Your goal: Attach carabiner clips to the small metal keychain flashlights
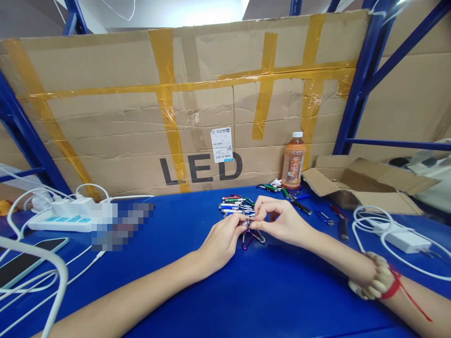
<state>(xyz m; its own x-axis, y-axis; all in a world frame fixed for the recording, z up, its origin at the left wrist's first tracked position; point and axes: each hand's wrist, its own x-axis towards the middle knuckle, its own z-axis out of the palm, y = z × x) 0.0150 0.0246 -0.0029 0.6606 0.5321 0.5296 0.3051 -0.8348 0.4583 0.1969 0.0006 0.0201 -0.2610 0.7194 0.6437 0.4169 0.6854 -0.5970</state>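
A thick white cable (62, 277) loops up nearest to you at the near left corner of the blue table (197, 310), with thinner white cords running beside it. Behind it, by the left edge, lie a dark-screened phone (31, 258) and a white power strip (59, 224) with plugs seated in it. Your two forearms reach in from the near side and meet past the middle of the table. The thumb and forefinger of your left hand (220, 238) are pinched on a small metallic piece (245, 224), and your right hand (287, 221) grips the same piece from the other side, its fingers bent; the fingertips hide most of it. Just below them on the near side are a purple carabiner (247, 241) and a silvery loop (260, 236); you cannot tell whether either is joined to the piece. Beyond your left hand, toward the far edge, sits a cluster of slim metallic cylinders (230, 205) in blue, green, red and silver. At the far edge, right of centre, an orange drink bottle (293, 164) stands upright before a large cardboard sheet (204, 117). Toward the right edge are an opened carton (387, 201) and, nearer you, a white adapter (408, 239) with its coiled cord.
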